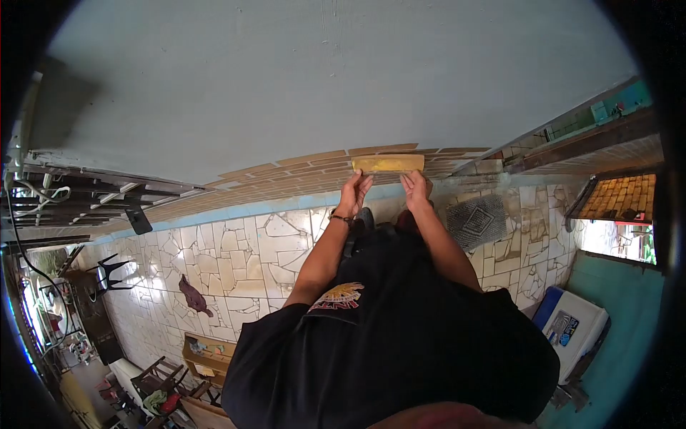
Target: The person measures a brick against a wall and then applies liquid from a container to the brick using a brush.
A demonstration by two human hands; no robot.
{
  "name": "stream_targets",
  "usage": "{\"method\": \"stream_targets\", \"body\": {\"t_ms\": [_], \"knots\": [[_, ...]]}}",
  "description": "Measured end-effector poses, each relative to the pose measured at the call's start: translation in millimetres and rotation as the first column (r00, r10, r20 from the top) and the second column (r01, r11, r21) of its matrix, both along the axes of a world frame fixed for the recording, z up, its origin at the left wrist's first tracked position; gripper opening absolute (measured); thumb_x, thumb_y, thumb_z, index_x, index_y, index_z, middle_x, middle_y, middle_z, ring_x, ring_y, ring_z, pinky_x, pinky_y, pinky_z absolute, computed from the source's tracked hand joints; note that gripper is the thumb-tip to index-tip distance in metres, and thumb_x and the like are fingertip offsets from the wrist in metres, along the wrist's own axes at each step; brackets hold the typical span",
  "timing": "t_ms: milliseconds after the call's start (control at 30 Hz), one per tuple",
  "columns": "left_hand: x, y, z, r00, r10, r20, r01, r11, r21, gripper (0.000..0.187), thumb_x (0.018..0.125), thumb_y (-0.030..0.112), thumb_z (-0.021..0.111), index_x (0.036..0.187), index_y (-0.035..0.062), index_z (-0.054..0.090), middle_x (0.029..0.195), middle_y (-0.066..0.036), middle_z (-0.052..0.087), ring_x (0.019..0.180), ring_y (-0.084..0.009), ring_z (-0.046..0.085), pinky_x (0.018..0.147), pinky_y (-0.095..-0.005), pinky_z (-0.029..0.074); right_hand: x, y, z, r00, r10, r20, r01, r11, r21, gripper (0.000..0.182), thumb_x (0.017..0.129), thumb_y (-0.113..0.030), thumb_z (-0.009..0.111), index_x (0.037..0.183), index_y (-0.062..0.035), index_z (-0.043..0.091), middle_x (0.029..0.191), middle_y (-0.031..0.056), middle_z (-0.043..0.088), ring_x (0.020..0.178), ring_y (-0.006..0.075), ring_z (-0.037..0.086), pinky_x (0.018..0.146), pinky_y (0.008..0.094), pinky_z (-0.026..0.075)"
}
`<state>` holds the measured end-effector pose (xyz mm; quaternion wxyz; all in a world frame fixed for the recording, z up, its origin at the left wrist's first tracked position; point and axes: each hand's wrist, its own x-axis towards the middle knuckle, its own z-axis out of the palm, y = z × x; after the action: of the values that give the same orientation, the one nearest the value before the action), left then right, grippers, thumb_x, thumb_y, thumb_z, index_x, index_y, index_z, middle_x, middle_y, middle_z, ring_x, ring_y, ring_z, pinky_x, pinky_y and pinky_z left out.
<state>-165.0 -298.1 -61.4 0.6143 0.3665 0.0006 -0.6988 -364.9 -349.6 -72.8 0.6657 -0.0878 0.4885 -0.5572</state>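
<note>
Yellow rectangular strip (388,164) pinched at both ends by left fingers (414,176) and right fingers (357,177), blue-and-white cooler (573,330) beside teal wall (613,314).

No clearly readable text

Black-and-grey diamond pattern on the mat (476,221).

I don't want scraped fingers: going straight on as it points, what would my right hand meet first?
Probably the yellow strip at the fingertips of your right hand, then the brick-patterned wall; depth is unclear.
</note>
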Motion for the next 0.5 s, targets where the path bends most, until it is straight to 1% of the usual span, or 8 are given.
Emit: {"method": "stream_targets", "body": {"t_ms": [67, 167, 367, 500], "knots": [[1.5, -3.0, -6.8, 0.998, -0.004, 0.059, 0.007, 0.999, -0.037, 0.035, 0.091, 0.025, 0.066, 0.111, -0.0002, 0.052, 0.114, -0.016, 0.055, 0.116, -0.0292, 0.055, 0.103, -0.0375, 0.047, 0.7, -6.4, -2.8, 0.998, -0.004, 0.058, 0.002, 0.999, 0.039, 0.031, 0.087, -0.018, 0.061, 0.110, 0.0028, 0.055, 0.118, 0.0180, 0.057, 0.117, 0.0305, 0.053, 0.108, 0.0406, 0.041], [7.5, -6.7, -9.6, 0.999, 0.014, 0.034, -0.014, 1.000, 0.006, 0.031, 0.090, 0.021, 0.067, 0.109, 0.0002, 0.053, 0.111, -0.011, 0.055, 0.113, -0.0269, 0.055, 0.101, -0.0360, 0.048, 4.3, -11.1, -7.0, 0.995, -0.007, 0.102, -0.002, 0.996, 0.091, 0.030, 0.087, -0.017, 0.061, 0.109, 0.0028, 0.056, 0.116, 0.0173, 0.058, 0.114, 0.0303, 0.055, 0.106, 0.0401, 0.043], [12.2, -6.2, -14.9, 0.998, 0.057, -0.002, -0.057, 0.998, -0.002, 0.030, 0.090, 0.020, 0.067, 0.108, 0.0009, 0.052, 0.113, -0.012, 0.054, 0.110, -0.0265, 0.056, 0.100, -0.0368, 0.048, 14.6, -16.0, 10.1, 0.998, 0.019, 0.053, -0.023, 0.997, 0.071, 0.030, 0.086, -0.016, 0.061, 0.108, 0.0034, 0.056, 0.113, 0.0166, 0.059, 0.109, 0.0296, 0.058, 0.103, 0.0402, 0.046], [11.8, -9.1, -3.4, 0.997, 0.071, 0.035, -0.071, 0.997, 0.021, 0.032, 0.089, 0.021, 0.067, 0.109, 0.0008, 0.052, 0.115, -0.014, 0.052, 0.108, -0.0265, 0.056, 0.098, -0.0369, 0.049, 15.8, -19.9, 3.1, 0.997, 0.005, 0.071, -0.010, 0.998, 0.066, 0.030, 0.085, -0.015, 0.061, 0.108, 0.0039, 0.055, 0.110, 0.0163, 0.059, 0.106, 0.0299, 0.059, 0.101, 0.0413, 0.048]]}}
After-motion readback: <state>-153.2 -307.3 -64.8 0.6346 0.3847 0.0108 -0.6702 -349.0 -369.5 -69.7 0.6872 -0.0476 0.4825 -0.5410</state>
